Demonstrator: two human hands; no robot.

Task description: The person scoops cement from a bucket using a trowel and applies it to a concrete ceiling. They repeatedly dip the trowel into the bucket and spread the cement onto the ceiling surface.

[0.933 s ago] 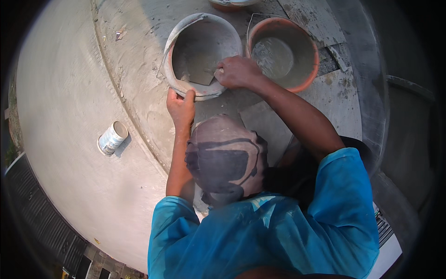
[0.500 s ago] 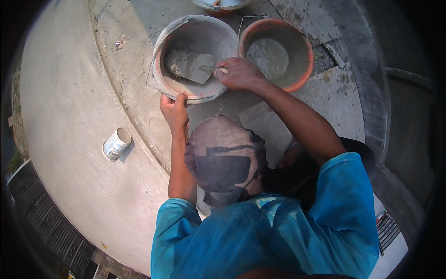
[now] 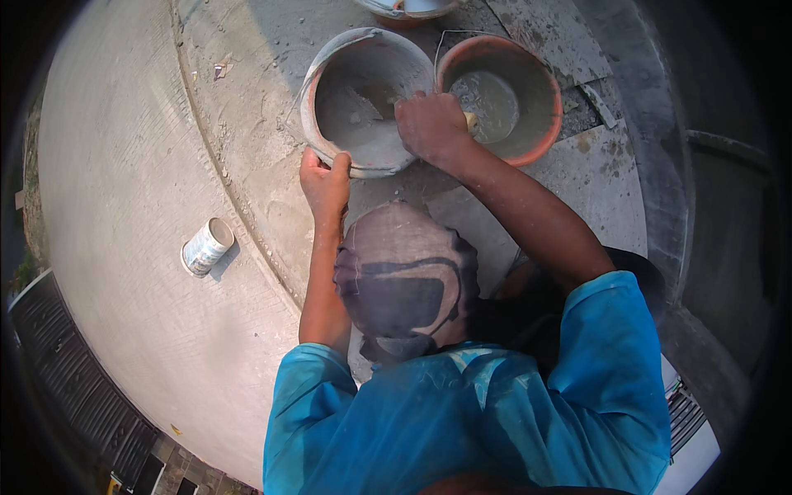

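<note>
My left hand (image 3: 325, 183) grips the near rim of a cement-crusted bucket (image 3: 309, 124), thumb and fingers on its edge. Closed around the handle of a trowel (image 3: 365, 104), my right hand (image 3: 432, 128) is above that bucket's right side. The trowel's blade is inside the bucket, tilted nearly edge-on over grey mortar (image 3: 346, 124); my fist covers part of the tool. A pale handle end shows beyond the fist. Close by on the right stands an orange bucket (image 3: 548, 136) with murky grey water (image 3: 493, 103) in it.
Another container (image 3: 404, 15) is cut off at the top edge. A white can (image 3: 207, 247) rests on the concrete floor (image 3: 124, 181) at left, beside a long joint line. Flat boards (image 3: 590, 177) lie to the right. A dark grille (image 3: 78, 379) is at lower left.
The bucket under my left hand has shifted slightly right, and my left hand with it. My right hand has turned the trowel from showing its flat face to nearly edge-on.
</note>
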